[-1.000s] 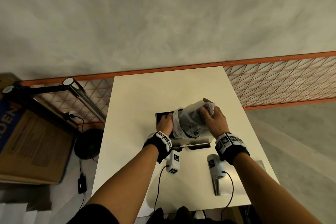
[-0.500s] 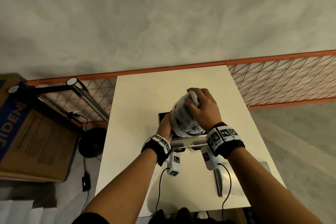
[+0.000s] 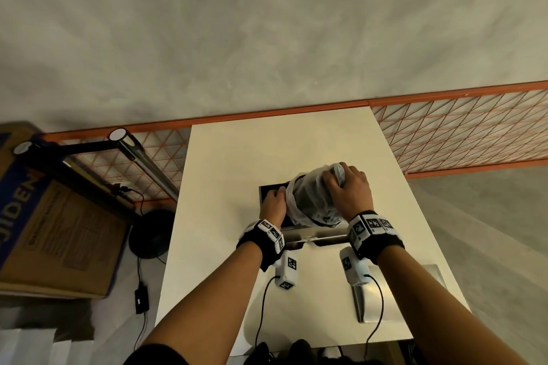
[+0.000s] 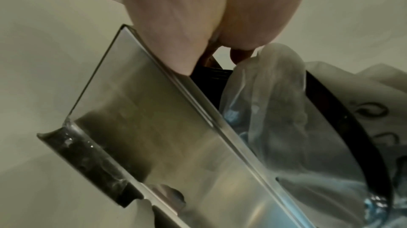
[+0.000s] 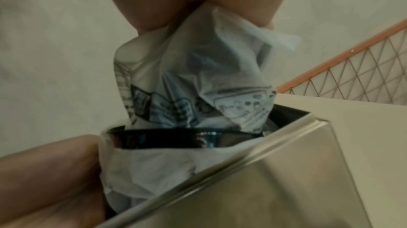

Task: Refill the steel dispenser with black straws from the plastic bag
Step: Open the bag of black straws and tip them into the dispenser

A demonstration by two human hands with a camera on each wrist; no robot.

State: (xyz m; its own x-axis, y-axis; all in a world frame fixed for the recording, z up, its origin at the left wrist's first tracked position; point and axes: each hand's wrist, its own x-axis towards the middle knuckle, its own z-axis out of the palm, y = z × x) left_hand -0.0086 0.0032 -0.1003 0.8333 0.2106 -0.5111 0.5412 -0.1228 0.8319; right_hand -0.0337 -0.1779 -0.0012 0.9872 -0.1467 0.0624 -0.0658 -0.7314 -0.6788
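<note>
The steel dispenser (image 3: 314,236) stands open-topped in the middle of the white table (image 3: 237,157). A translucent printed plastic bag (image 3: 311,195) is upended into its opening, with black straws (image 5: 176,138) showing dark through it. My right hand (image 3: 348,191) pinches the bag's bunched top end (image 5: 211,28) above the dispenser. My left hand (image 3: 273,206) grips the dispenser's left wall (image 4: 154,127): its fingers (image 4: 176,23) curl over the rim and one fingertip touches the bag (image 4: 275,101). How many straws lie inside the dispenser is hidden.
A flat steel lid (image 3: 400,290) lies on the table near my right forearm. Cables trail from both wrists to the table's near edge. A cardboard box (image 3: 53,231) and a black lamp stand (image 3: 124,145) are left of the table. Behind it runs an orange mesh fence (image 3: 459,133).
My right hand swung the bag's top to the left and upright, then back to the right, still gripping it. The left hand stayed at the dispenser's left edge.
</note>
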